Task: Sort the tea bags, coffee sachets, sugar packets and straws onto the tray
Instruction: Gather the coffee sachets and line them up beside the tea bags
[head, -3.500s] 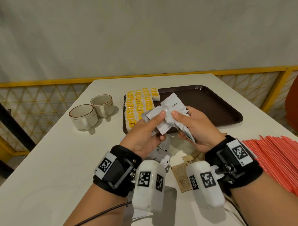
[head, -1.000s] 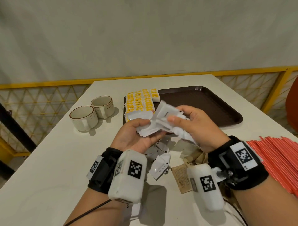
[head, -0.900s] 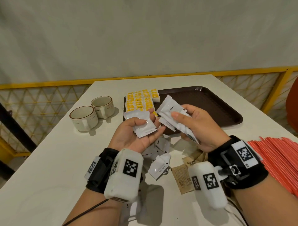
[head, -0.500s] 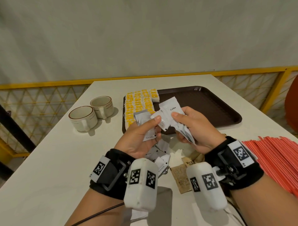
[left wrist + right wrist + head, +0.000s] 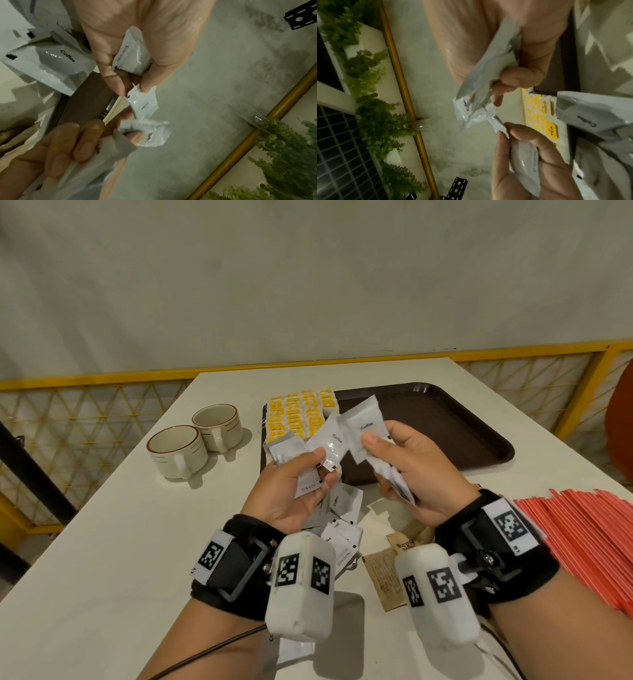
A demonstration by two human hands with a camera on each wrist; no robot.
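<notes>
Since half a second ago, both my hands have drawn slightly apart above the near edge of the tray (image 5: 479,436), each with a fanned-out sachet lifted higher. My left hand (image 5: 291,491) grips a few white coffee sachets (image 5: 329,443) between thumb and curled fingers (image 5: 109,70); my right hand (image 5: 414,474) pinches its own stack of sachets (image 5: 364,424). Yellow-tagged tea bags (image 5: 298,416) lie in rows at the tray's left end. More coffee sachets (image 5: 342,529) and brown sugar packets (image 5: 383,577) lie on the table (image 5: 102,542) beneath my wrists, red straws (image 5: 589,529) to the right, two cups (image 5: 195,446) to the left.
</notes>
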